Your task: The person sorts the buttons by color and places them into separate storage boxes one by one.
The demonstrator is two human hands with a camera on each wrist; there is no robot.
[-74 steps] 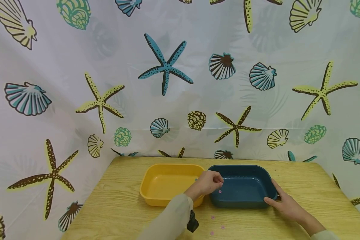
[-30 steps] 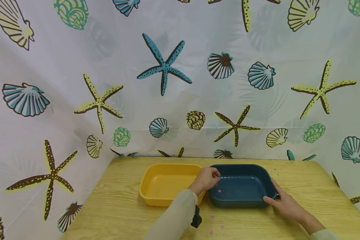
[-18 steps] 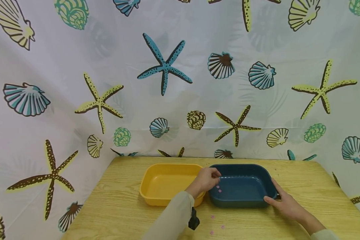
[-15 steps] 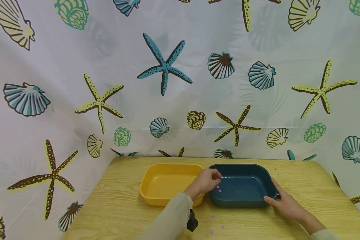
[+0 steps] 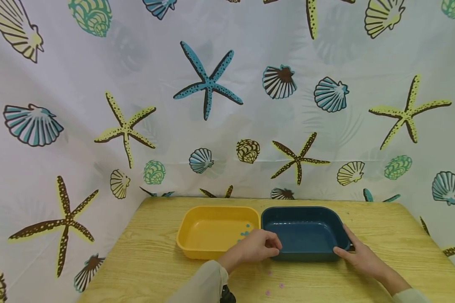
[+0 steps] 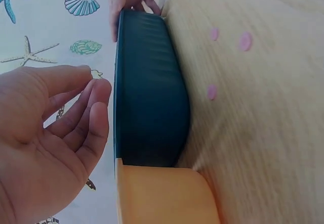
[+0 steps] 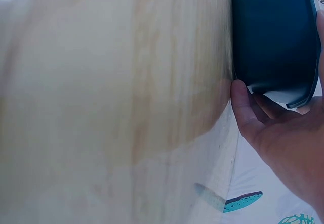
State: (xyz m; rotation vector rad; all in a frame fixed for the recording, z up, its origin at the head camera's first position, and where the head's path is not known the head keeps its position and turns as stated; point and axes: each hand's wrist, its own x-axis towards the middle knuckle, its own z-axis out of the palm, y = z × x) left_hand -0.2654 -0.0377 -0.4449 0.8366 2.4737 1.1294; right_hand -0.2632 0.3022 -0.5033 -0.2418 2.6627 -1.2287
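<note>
My left hand point(image 5: 255, 246) hovers over the near left corner of the dark blue tray point(image 5: 309, 256), beside the yellow tray point(image 5: 201, 254). Its fingers are loosely bent, thumb tip close to the index finger, and the left wrist view shows nothing between them. With thumb at the near side and fingers along the right end, my right hand point(image 5: 360, 254) holds the blue tray; the right wrist view shows that hand point(image 7: 288, 138) at the tray's end. Several small teal pieces point(image 5: 244, 233) lie in the yellow tray. Three small pink discs point(image 6: 245, 41) lie on the table.
Both trays stand side by side on a wooden table point(image 5: 144, 261). A white curtain point(image 5: 227, 139) printed with shells and starfish hangs behind and at the sides.
A second pink disc appeared in the blue tray below my left hand. That hand then moved toward the near edge, uncovering the teal pieces and hiding the tray's pink discs. The right hand stayed put.
</note>
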